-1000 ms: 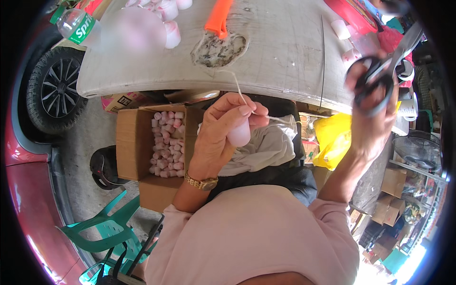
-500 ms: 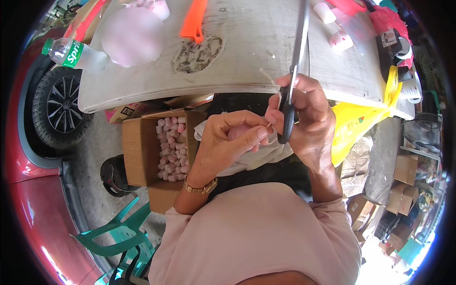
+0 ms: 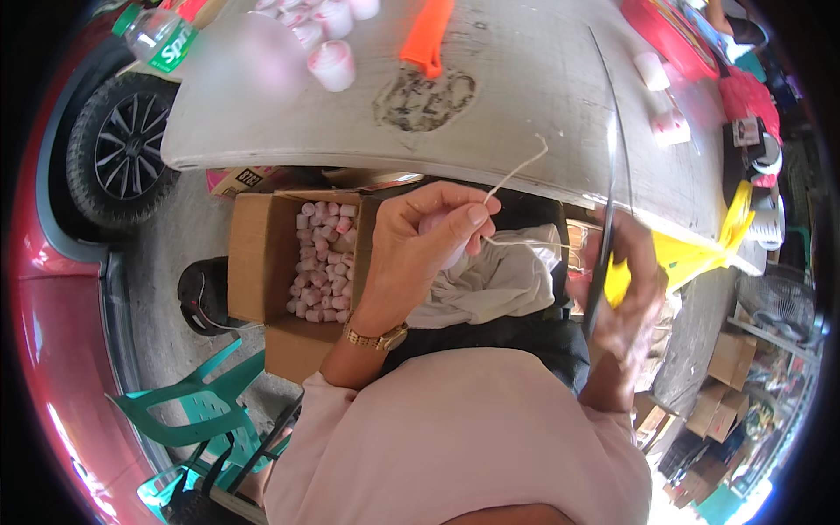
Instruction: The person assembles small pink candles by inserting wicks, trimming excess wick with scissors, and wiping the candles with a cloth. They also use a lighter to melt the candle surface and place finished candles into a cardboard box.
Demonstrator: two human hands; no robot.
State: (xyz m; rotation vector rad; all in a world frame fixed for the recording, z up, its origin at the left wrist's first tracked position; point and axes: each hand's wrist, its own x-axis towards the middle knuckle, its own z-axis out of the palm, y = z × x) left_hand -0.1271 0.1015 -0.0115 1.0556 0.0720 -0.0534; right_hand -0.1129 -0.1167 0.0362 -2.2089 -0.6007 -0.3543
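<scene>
My left hand (image 3: pixel 416 232) is closed around a small pinkish piece (image 3: pixel 456 255), mostly hidden in the palm. Thumb and forefinger pinch a thin pale string (image 3: pixel 520 171). One loose end of it sticks up toward the table, while another length runs right toward my other hand. Blurred by motion, my right hand (image 3: pixel 632 289) grips long-bladed scissors (image 3: pixel 611 166), their blades pointing up over the table edge. Under the table, left of my left hand, a cardboard box (image 3: pixel 251 258) holds many small pink-and-white pieces (image 3: pixel 325 276). White cloth (image 3: pixel 512 276) lies over my lap.
On the table (image 3: pixel 315 131) are pink-and-white cups (image 3: pixel 332 66), an orange tool (image 3: pixel 426 39) and a plastic bottle (image 3: pixel 157 39). A yellow bag (image 3: pixel 691 258) hangs at the right edge. A green chair (image 3: pixel 188 398) and red car (image 3: pixel 61 332) stand left.
My right hand and the scissors have moved right and down, away from my left hand. A longer stretch of string now shows at my left fingertips. The view has shifted slightly.
</scene>
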